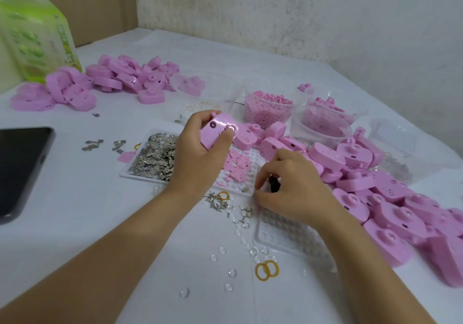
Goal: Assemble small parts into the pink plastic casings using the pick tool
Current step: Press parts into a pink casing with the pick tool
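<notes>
My left hand (198,148) grips a pink plastic casing (217,129) lifted above the table, thumb pressed near its round hole. My right hand (288,188) hovers low over the white tray of flat pink pieces (238,167), fingers curled and pinching something small and dark that I cannot make out. A tray of small metal plates (152,157) lies left of the left hand. Loose screws (215,202) and clear round lenses (231,272) are scattered in front. The pick tool is not clearly visible.
Piles of pink casings lie at the right (375,186) and at the back left (112,81). Clear tubs of pink bits (268,109) stand behind. A dark phone (20,166) is at the left, a green package (35,38) at the back left, yellow rubber bands (266,270) in front.
</notes>
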